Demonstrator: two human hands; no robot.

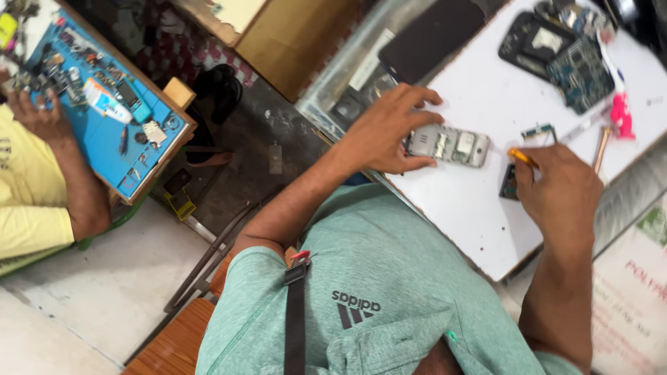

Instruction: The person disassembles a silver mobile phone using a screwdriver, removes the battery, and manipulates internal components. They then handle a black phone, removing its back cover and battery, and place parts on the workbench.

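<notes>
On the white work board (479,208), the left hand (385,135) pinches a stripped grey phone frame (448,144) at its end; the right hand (559,191) grips an orange-tipped tool (521,155). A slipping tip could likely gouge the nearby small circuit part (508,184).

– How many phone parts are lying on the white board (479,208)?

– I am counting one grey phone frame (448,144), one black back cover (535,42), one green circuit board (582,73) and one dark phone (431,38) at the edge.

– And tools?

– One pink tool (620,114) and one yellow-handled tool (521,156) are showing.

– Mats?

– One blue work mat (104,118) is lying at the side.
</notes>
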